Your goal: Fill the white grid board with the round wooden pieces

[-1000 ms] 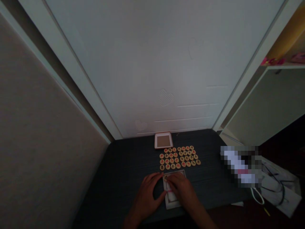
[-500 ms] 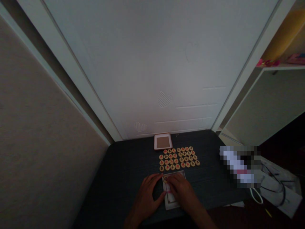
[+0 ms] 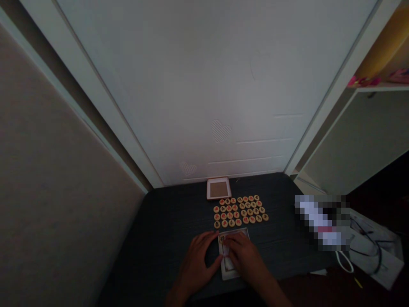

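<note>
Touching a round piece point(image 3: 222, 239) in the far left corner of a box point(image 3: 230, 276), the right hand point(image 3: 247, 254) bunched its grip, clamped or not I couldn't tell. The left hand point(image 3: 197, 259), grip apart, touched the box near the bench's point(image 3: 172, 226) front edge.
</note>
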### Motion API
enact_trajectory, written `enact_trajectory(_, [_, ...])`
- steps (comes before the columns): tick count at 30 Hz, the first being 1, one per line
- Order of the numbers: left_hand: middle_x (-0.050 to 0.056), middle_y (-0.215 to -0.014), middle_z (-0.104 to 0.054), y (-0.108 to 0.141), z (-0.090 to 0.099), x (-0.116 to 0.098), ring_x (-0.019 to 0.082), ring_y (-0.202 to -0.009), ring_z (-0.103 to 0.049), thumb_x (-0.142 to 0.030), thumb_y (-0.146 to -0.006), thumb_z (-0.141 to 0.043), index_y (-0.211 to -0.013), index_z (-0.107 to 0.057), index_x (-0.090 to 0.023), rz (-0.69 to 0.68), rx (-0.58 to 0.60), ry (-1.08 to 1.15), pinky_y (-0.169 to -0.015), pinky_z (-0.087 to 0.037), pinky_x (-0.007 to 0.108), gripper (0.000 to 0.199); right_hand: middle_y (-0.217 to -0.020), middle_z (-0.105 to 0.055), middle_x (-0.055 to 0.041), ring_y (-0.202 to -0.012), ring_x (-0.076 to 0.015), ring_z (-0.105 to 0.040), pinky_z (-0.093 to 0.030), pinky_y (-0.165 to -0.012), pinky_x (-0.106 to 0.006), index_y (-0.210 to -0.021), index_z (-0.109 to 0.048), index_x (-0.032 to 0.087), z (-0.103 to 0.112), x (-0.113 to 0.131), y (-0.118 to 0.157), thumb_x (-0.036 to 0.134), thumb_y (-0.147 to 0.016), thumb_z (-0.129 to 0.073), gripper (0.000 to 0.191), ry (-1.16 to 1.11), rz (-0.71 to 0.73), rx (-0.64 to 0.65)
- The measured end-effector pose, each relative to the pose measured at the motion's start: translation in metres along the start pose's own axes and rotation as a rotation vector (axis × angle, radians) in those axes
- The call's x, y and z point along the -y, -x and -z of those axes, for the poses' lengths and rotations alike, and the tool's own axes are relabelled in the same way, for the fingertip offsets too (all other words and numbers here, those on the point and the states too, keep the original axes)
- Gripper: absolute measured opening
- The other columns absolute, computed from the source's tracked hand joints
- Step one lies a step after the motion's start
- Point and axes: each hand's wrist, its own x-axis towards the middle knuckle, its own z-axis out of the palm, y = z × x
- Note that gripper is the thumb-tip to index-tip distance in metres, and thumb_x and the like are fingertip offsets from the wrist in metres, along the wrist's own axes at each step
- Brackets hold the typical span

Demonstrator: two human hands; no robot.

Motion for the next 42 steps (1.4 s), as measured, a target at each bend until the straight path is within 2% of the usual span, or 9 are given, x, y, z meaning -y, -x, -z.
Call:
enact_trajectory(7, [0.006, -0.139, -0.059, 0.000, -0.001, 0.001, 0.026, -0.128, -0.054, -0.031, -0.088, -0.066, -0.143, -0.048, -0.031, -0.001, 0.003, -0.006, -0.109, -0.046, 0.046, 0.058, -0.115, -0.071, -0.0060, -0.109, -0.0246, -0.063, -0.052, -0.100, -0.041, -0.119, -0.067, 0.024, 0.001, 0.002, 0.000, 0.003, -0.085, -0.059, 0.041, -0.025, 0.018, -0.019])
enact_trajectory(12, [0.006, -0.139, -0.059, 0.000, 0.000, 0.000, 0.027, -0.128, -0.054, -0.033, -0.089, -0.065, -0.144, -0.048, -0.031, -0.012, 0.001, -0.010, -0.109, -0.045, 0.047, 0.057, -0.109, -0.071, -0.0063, -0.103, -0.0233, -0.065, -0.056, -0.093, -0.039, -0.117, -0.067, 0.025, 0.005, 0.000, 0.003, 0.006, -0.090, -0.054, 0.035, -0.061, 0.032, -0.082])
enact_trajectory(17, [0.007, -0.140, -0.059, -0.001, 0.000, 0.001, 0.027, -0.128, -0.054, -0.034, -0.091, -0.063, -0.143, -0.048, -0.029, -0.021, 0.008, -0.017, -0.109, -0.045, 0.047, 0.055, -0.113, -0.069, -0.0079, -0.107, -0.0238, -0.064, -0.056, -0.094, -0.041, -0.120, -0.065, 0.025, 0.016, -0.015, 0.018, 0.013, -0.094, -0.051, 0.032, -0.105, 0.027, -0.238])
enact_trajectory(21, [0.007, -0.141, -0.058, -0.003, 0.001, 0.001, 0.027, -0.129, -0.053, -0.037, -0.092, -0.062, -0.143, -0.048, -0.029, -0.017, 0.040, -0.031, -0.110, -0.044, 0.047, 0.053, -0.116, -0.068, -0.0100, -0.108, -0.0258, -0.065, -0.056, -0.095, -0.044, -0.117, -0.068, 0.025, 0.020, -0.035, 0.034, 0.023, -0.096, -0.053, 0.026, -0.069, -0.118, -0.380])
enact_trajectory(28, [0.007, -0.142, -0.058, -0.002, 0.001, 0.000, 0.028, -0.129, -0.053, -0.037, -0.091, -0.062, -0.143, -0.048, -0.029, -0.020, 0.039, -0.046, -0.111, -0.042, 0.049, 0.054, -0.114, -0.072, -0.0085, -0.106, -0.0255, -0.068, -0.058, -0.093, -0.041, -0.122, -0.067, 0.026, 0.017, -0.049, 0.042, 0.032, -0.095, -0.055, 0.030, -0.075, -0.231, -0.335])
enact_trajectory(33, [0.005, -0.142, -0.058, -0.004, 0.004, -0.003, 0.026, -0.130, -0.052, -0.036, -0.092, -0.061, -0.143, -0.048, -0.031, -0.040, 0.054, -0.063, -0.110, -0.043, 0.047, 0.053, -0.114, -0.072, -0.0088, -0.105, -0.0254, -0.068, -0.057, -0.094, -0.041, -0.123, -0.066, 0.025, 0.018, -0.046, 0.039, 0.032, -0.096, -0.054, 0.031, -0.071, -0.230, -0.316])
enact_trajectory(42, [0.002, -0.143, -0.056, -0.005, 0.004, -0.007, 0.027, -0.132, -0.050, -0.032, -0.097, -0.054, -0.144, -0.048, -0.037, -0.139, 0.095, -0.189, -0.110, -0.042, 0.053, 0.048, -0.114, -0.073, -0.0096, -0.106, -0.0257, -0.068, -0.056, -0.095, -0.042, -0.123, -0.066, 0.025, 0.019, -0.045, 0.039, 0.032, -0.096, -0.053, 0.030, -0.069, -0.240, -0.311])
